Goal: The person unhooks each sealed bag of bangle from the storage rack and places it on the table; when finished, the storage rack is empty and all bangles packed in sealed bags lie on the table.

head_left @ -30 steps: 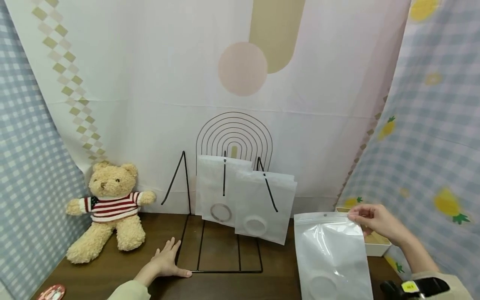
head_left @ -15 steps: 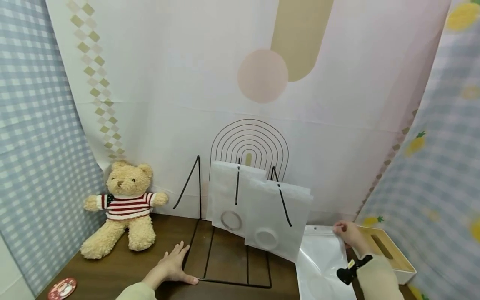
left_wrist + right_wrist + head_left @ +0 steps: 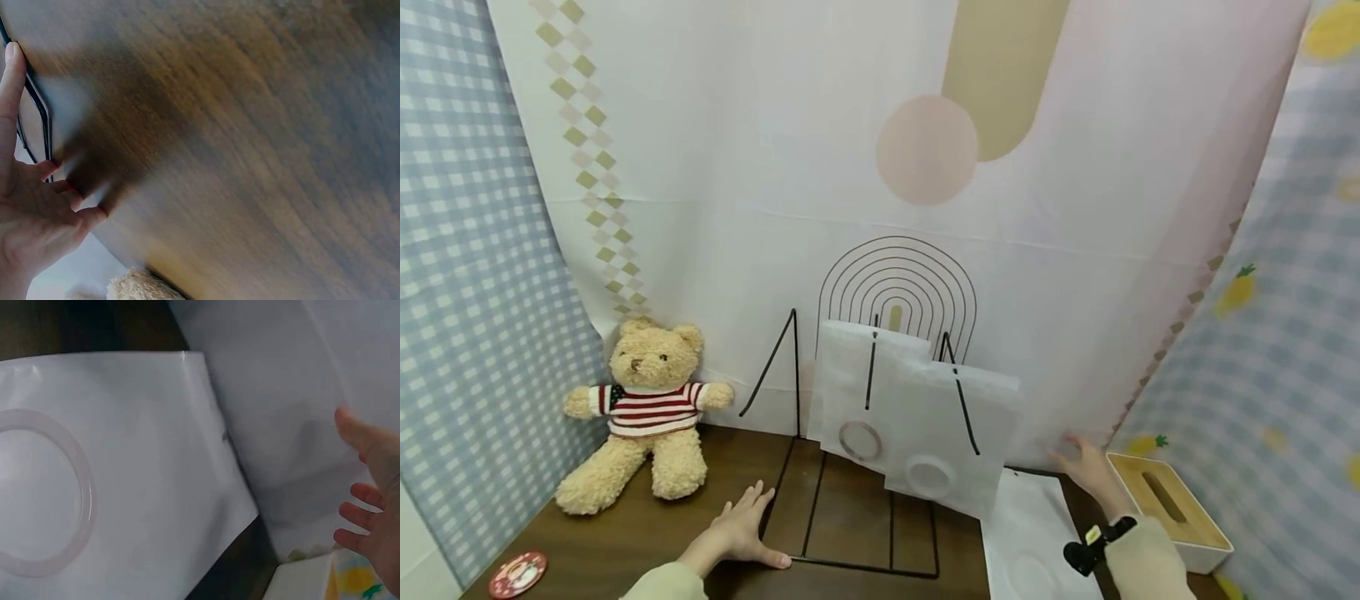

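Head view: the left hand (image 3: 736, 533), fingers spread, rests at the front left of the black wire rack (image 3: 865, 567); the right hand (image 3: 1093, 477), blurred, appears between the ring-marked white pouch (image 3: 1030, 521), lying on the wooden surface (image 3: 610, 562), and the tissue box (image 3: 1195, 521). Left wrist view: the thumb (image 3: 12, 69) touches the rack. Right wrist view: fingers (image 3: 359, 515) relaxed, well apart from the pouch.

My left hand (image 3: 736, 532): thumb (image 3: 777, 560) and fingers (image 3: 758, 504) spread wide. My right hand (image 3: 1092, 473), well apart from the left and slightly blurred in the head view: thumb held clear of gently bent fingers.
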`<action>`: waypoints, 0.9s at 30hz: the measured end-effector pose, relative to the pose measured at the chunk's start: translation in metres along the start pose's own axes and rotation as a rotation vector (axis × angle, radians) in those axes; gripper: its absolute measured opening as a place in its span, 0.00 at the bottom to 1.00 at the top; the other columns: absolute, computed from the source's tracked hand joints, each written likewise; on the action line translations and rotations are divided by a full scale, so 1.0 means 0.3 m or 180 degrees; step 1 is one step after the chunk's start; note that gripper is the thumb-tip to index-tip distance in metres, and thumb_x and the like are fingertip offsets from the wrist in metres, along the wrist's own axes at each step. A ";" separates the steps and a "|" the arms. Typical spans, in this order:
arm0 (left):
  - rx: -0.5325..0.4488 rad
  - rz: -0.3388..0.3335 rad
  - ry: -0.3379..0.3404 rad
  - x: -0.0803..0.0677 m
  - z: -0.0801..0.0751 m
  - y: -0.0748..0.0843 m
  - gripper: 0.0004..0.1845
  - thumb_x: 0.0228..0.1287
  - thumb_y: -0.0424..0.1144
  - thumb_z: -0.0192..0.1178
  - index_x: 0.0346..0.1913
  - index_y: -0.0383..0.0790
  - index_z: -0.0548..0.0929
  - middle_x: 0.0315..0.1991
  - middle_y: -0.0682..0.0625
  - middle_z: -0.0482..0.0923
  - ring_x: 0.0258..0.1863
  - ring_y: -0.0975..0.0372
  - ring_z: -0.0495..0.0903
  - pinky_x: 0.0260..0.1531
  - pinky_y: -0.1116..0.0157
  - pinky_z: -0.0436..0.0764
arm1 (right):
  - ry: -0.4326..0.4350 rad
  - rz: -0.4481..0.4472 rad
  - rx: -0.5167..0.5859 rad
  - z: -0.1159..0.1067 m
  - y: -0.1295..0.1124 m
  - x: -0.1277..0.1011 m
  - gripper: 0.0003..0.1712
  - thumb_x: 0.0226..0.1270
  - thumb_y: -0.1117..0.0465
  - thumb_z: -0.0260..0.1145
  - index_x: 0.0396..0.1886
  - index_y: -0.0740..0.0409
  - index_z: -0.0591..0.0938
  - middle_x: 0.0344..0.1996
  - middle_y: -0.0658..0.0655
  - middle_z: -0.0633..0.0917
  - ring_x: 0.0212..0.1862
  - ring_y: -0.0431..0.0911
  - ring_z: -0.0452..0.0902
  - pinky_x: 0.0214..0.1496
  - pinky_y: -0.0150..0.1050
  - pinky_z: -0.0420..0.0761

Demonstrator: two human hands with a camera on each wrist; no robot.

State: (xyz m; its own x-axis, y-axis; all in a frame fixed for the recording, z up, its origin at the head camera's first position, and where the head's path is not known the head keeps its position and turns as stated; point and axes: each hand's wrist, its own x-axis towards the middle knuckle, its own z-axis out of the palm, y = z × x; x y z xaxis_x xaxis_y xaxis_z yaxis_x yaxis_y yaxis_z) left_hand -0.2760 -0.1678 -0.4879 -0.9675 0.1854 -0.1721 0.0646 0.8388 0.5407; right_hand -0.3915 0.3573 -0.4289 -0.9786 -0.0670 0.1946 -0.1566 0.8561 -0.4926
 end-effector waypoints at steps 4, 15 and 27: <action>-0.0024 0.0019 -0.0070 -0.002 -0.009 0.010 0.58 0.34 0.61 0.72 0.66 0.30 0.59 0.68 0.28 0.47 0.67 0.36 0.48 0.58 0.33 0.50 | -0.0037 0.0116 0.0729 -0.077 -0.131 -0.047 0.41 0.66 0.45 0.54 0.67 0.69 0.55 0.64 0.76 0.59 0.64 0.69 0.56 0.61 0.61 0.63; -0.0011 0.0115 -0.0124 -0.010 -0.027 0.007 0.58 0.36 0.59 0.72 0.65 0.25 0.58 0.67 0.24 0.45 0.66 0.34 0.47 0.59 0.34 0.46 | 0.0527 -0.0693 0.1508 -0.157 -0.566 -0.201 0.33 0.59 0.57 0.66 0.61 0.60 0.64 0.53 0.63 0.72 0.54 0.53 0.70 0.58 0.50 0.70; 0.0004 0.0066 -0.0167 -0.015 -0.021 0.018 0.59 0.36 0.59 0.71 0.66 0.24 0.56 0.68 0.24 0.43 0.67 0.35 0.44 0.61 0.35 0.44 | 0.0536 -0.0725 0.1194 -0.123 -0.622 -0.188 0.23 0.60 0.60 0.64 0.55 0.60 0.74 0.37 0.63 0.77 0.36 0.48 0.79 0.33 0.34 0.78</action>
State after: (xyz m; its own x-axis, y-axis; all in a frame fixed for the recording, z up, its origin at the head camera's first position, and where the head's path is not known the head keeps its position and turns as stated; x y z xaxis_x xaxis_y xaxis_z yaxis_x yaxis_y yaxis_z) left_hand -0.2728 -0.1675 -0.4790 -0.9517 0.2294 -0.2038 0.0849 0.8350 0.5436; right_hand -0.3022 0.2203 -0.3166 -0.8833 -0.1211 0.4529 -0.4327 0.5827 -0.6879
